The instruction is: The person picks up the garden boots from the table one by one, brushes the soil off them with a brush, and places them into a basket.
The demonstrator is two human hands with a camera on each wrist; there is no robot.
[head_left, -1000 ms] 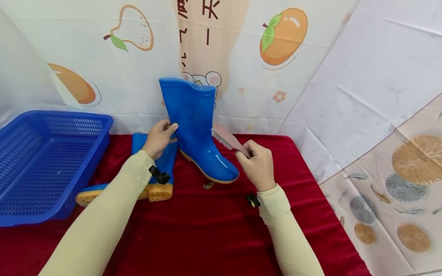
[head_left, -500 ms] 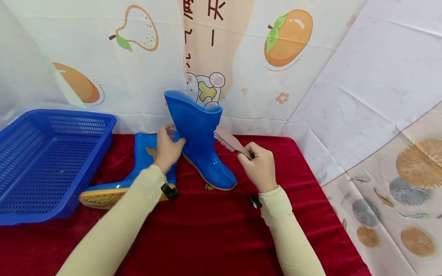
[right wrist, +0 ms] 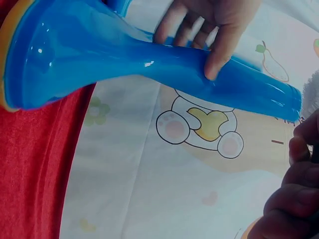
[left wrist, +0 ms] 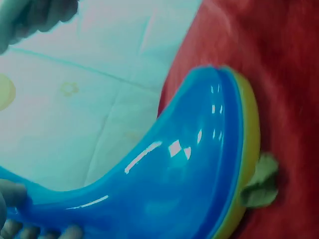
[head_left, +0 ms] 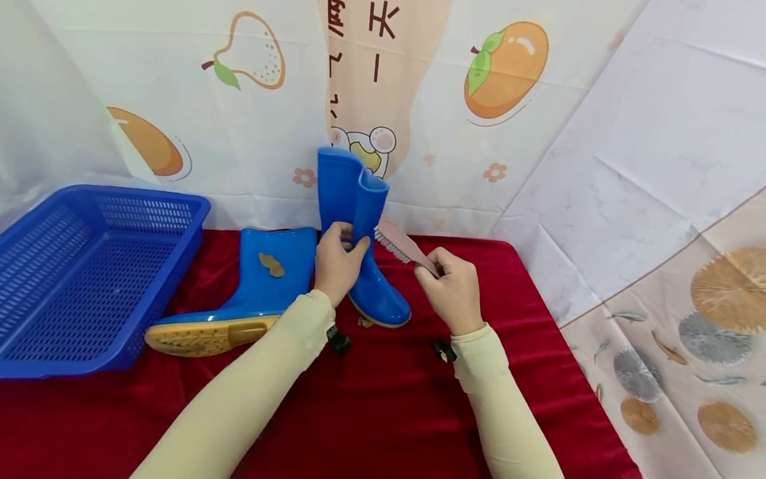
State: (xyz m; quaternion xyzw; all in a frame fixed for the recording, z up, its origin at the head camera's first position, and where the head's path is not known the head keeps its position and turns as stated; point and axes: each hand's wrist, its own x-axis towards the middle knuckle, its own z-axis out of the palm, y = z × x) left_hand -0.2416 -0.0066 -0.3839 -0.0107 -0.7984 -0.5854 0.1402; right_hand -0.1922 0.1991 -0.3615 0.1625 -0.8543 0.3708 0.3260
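A blue rain boot [head_left: 383, 293] with a yellow sole stands toe to the right on the red cloth. My left hand [head_left: 341, 263] grips its shaft, which is pinched inward; in the right wrist view the thumb [right wrist: 215, 64] presses one side. My right hand [head_left: 451, 286] holds a pink brush [head_left: 403, 246] by its handle, white bristles toward the shaft. Whether the bristles touch the boot I cannot tell. Beside it a second blue boot [head_left: 272, 283] lies on its side, a brown patch [head_left: 271, 264] on its shaft. A brownish lump [left wrist: 261, 181] sits against the standing boot's sole.
A blue plastic basket [head_left: 200, 213] stands at the left, close to the lying boot's toe. Red cloth [head_left: 383, 399] covers the table. A printed white curtain [head_left: 443, 173] hangs right behind the boots.
My left hand has shifted right along the standing boot and now squeezes its shaft; the boot has turned and its opening has narrowed. My right hand with the brush has stayed nearly still.
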